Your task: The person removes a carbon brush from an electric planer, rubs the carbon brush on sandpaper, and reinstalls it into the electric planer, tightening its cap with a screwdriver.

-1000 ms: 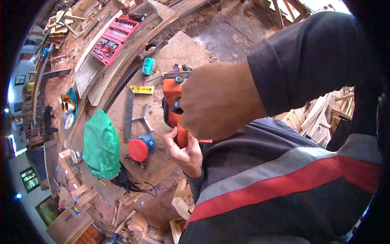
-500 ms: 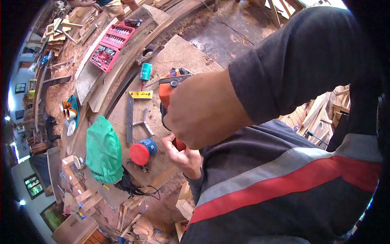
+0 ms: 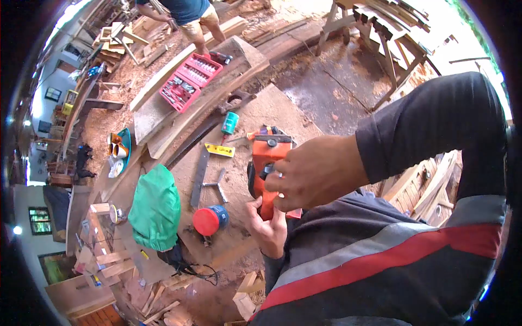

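Observation:
An orange and black power tool, shaped like an electric planer, is held close in front of my torso. My left hand is closed around its near end, thumb along the side. My right hand reaches over the top, its bent fingers gripping beside a dark knob; the palm hides part of the body. Beyond the tool lies a screwdriver. Nearby are a yellow-handled try square, a three-armed wrench, a teal bottle with a red nozzle and a blue jar with a red lid.
A green cloth bag rests left of the jar, with a black cord below. A handsaw lies by long planks, which carry a red socket set. A co-worker stands behind. Wood offcuts and shavings cover the floor.
The view has swung, so the bench things sit farther right and lower. My right hand has shifted back, uncovering more of the orange tool. More of the co-worker shows.

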`<state>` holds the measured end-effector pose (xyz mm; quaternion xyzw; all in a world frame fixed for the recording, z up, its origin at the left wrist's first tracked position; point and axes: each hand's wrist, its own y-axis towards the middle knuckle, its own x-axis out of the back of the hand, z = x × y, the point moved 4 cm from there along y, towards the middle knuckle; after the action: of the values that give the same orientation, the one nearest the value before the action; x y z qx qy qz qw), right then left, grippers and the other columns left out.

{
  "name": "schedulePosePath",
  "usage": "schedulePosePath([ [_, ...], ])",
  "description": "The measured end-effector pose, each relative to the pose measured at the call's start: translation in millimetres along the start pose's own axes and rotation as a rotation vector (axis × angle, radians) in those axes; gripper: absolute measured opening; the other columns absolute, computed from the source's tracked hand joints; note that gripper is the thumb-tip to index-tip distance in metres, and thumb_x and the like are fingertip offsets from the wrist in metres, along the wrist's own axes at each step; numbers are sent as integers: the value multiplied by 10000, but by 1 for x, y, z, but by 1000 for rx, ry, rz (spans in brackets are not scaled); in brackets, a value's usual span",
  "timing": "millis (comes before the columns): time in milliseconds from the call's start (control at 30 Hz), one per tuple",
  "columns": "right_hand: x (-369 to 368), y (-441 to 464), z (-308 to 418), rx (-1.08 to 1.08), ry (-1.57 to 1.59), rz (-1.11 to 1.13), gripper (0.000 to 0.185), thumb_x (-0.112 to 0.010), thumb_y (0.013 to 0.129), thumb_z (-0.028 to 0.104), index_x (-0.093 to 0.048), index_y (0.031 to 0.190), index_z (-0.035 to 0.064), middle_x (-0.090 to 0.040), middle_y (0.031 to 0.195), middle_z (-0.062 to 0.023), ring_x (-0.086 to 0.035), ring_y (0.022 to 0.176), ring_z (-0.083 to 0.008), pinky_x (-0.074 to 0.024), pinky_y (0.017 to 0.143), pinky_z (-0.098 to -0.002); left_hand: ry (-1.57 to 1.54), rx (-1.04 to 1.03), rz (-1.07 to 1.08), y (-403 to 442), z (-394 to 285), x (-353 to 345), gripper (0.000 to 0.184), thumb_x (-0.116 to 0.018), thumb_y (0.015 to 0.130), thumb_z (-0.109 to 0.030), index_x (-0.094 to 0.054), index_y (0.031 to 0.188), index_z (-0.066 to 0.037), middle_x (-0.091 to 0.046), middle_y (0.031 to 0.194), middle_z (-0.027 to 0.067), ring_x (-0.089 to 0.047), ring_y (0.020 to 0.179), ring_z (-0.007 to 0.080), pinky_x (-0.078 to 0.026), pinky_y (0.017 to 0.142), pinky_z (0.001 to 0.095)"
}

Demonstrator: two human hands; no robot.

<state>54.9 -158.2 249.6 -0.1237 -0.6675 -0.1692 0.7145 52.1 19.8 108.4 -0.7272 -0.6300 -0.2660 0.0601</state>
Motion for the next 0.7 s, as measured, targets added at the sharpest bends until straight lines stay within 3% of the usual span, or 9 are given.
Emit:
schedulePosePath([
  [67, -5, -4, -8, -382, 110, 154, 184, -589, 925, 205, -667, 895, 40, -641, 958, -94, -701, 846, -282, -590, 661, -434, -25, 44, -25, 0, -4, 0, 362, -820, 827, -199, -601, 1006, 26, -624, 887, 180, -624, 810, 317, -499, 740, 420],
  [100, -13, -2, -12, -439, 170, 450, 199, -594, 906, 215, -675, 874, 36, -669, 899, -111, -718, 793, -307, -592, 603, -446, -57, 102, -9, -1, 2, -2, 369, -829, 827, -218, -609, 999, 23, -630, 881, 181, -628, 803, 320, -501, 737, 423],
  [200, -11, -2, -8, -323, 136, 227, 183, -669, 822, 176, -733, 714, 42, -703, 661, -147, -731, 664, -333, -577, 565, -467, -66, 117, -28, -2, 9, -3, 394, -853, 822, -263, -627, 980, 19, -645, 867, 183, -639, 798, 324, -505, 735, 430],
  [367, -7, 2, -2, -117, -164, 122, 176, -629, 863, 212, -720, 838, 63, -672, 886, -89, -671, 859, -243, -538, 737, -390, -115, 149, 0, 1, 2, -3, 411, -851, 822, -265, -619, 1008, 18, -659, 882, 185, -656, 810, 308, -514, 727, 426],
  [533, 2, -1, 0, -74, -234, 66, 168, -617, 881, 232, -683, 905, 79, -641, 940, -78, -659, 911, -228, -527, 794, -370, 0, 2, 43, -6, 12, -2, 374, -818, 872, -255, -608, 1050, -2, -653, 877, 163, -662, 772, 249, -535, 694, 387],
  [567, 6, -4, -1, -68, -240, 60, 177, -617, 879, 235, -681, 912, 74, -639, 935, -72, -655, 901, -227, -528, 798, -367, -182, 162, 90, -11, 14, -3, 400, -826, 859, -268, -602, 1067, -8, -656, 886, 171, -664, 778, 276, -532, 708, 405],
  [600, 12, -7, -1, -61, -241, 55, 186, -617, 877, 238, -679, 919, 69, -636, 931, -67, -651, 892, -227, -529, 801, -364, -145, 86, 49, -13, 18, -2, 447, -846, 835, -284, -597, 1082, -6, -656, 888, 180, -665, 780, 298, -529, 716, 422],
  [667, 26, -21, -5, -84, -230, 34, 173, -623, 870, 219, -663, 940, 67, -635, 936, -72, -651, 890, -229, -531, 806, -361, -9, -15, 69, -18, 19, 2, 422, -809, 869, -136, -521, 1138, 13, -633, 812, 67, -623, 703, 166, -537, 680, 342],
  [700, 37, -32, -10, -135, -169, -61, 160, -619, 870, 196, -656, 958, 68, -637, 943, -82, -654, 903, -239, -533, 812, -364, -174, 160, 44, -24, 35, 0, 487, -868, 805, -283, -601, 1098, -1, -675, 893, 199, -674, 780, 348, -525, 700, 435],
])
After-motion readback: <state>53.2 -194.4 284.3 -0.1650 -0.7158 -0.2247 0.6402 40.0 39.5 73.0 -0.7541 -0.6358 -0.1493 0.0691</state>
